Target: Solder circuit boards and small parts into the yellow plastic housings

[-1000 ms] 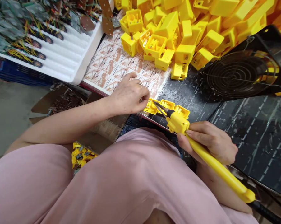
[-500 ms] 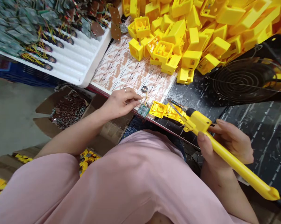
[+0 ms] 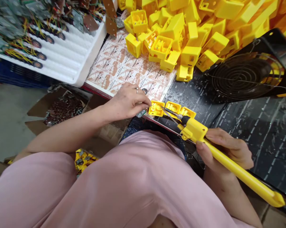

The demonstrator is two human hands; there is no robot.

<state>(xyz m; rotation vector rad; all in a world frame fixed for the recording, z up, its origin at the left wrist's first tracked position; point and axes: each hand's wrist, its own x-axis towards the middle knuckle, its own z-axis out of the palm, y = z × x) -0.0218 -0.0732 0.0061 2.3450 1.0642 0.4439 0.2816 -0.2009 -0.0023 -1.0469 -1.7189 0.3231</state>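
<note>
One yellow soldering gun [image 3: 225, 160], gripped in the right hand [image 3: 239, 152], has its long axis running up and left, its tip by the leftmost housing [image 3: 156, 109] of three in a row. We find the left hand [image 3: 128, 101] nearer: that housing lies just right of its bunched fingers, and whether they pinch anything we cannot tell. Beside them we note a partly hidden circuit board [image 3: 141, 113].
</note>
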